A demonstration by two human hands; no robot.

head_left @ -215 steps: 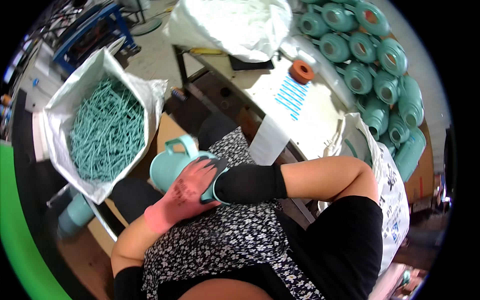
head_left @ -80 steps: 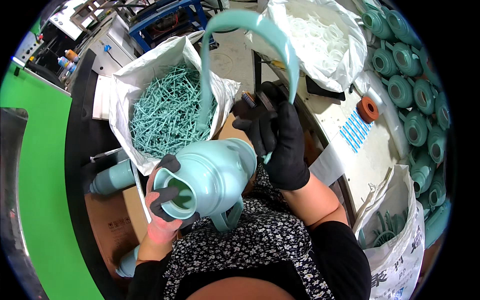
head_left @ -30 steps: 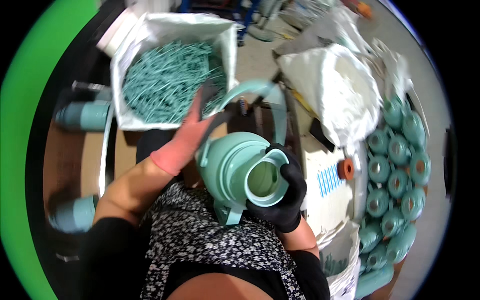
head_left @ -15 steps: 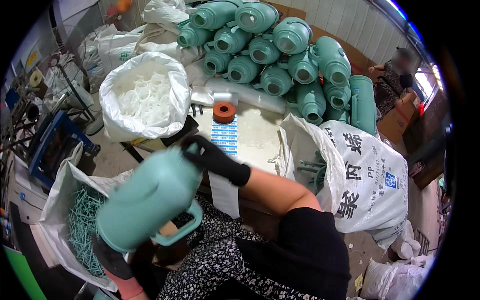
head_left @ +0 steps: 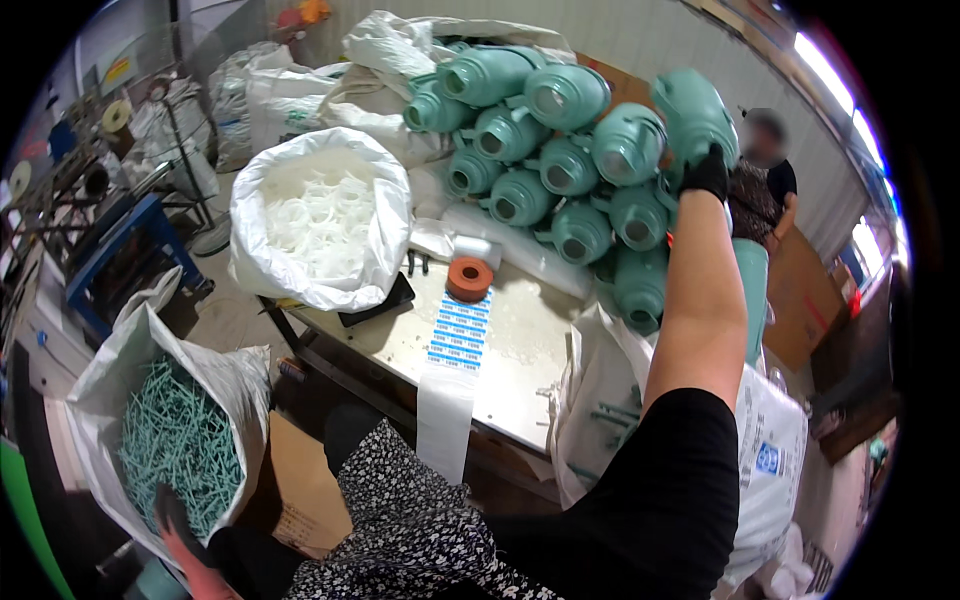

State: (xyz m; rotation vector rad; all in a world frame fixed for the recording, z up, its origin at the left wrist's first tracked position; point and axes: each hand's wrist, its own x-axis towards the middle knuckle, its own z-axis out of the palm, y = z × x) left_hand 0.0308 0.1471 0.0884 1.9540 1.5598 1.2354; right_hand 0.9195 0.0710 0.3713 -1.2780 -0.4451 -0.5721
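Observation:
My right hand (head_left: 708, 176), in a black glove, reaches far out to the right side of a stack of pale green jug bodies. Its fingers close at the mouth of one jug body (head_left: 690, 105), which is tilted and raised above its neighbours. Several more jug bodies (head_left: 568, 165) lie piled with their round mouths facing me. Low on the left, my gloved left hand (head_left: 178, 520) is over the near side of a white sack (head_left: 95, 400) filled with thin green plastic strips (head_left: 175, 435). Its fingers are blurred, and I see no jug in it.
On the table (head_left: 520, 345) are an orange-brown roll (head_left: 469, 278) and a strip of blue-and-white labels (head_left: 458, 330). A white bag of translucent rings (head_left: 320, 225) stands left. Another sack (head_left: 590, 400) holds green parts at right. A person (head_left: 765, 185) stands beyond the stack.
The jug body that both hands held is out of them. My right hand has moved out to the stack and raised another jug body; my left hand has stayed low at the left. The view has shifted.

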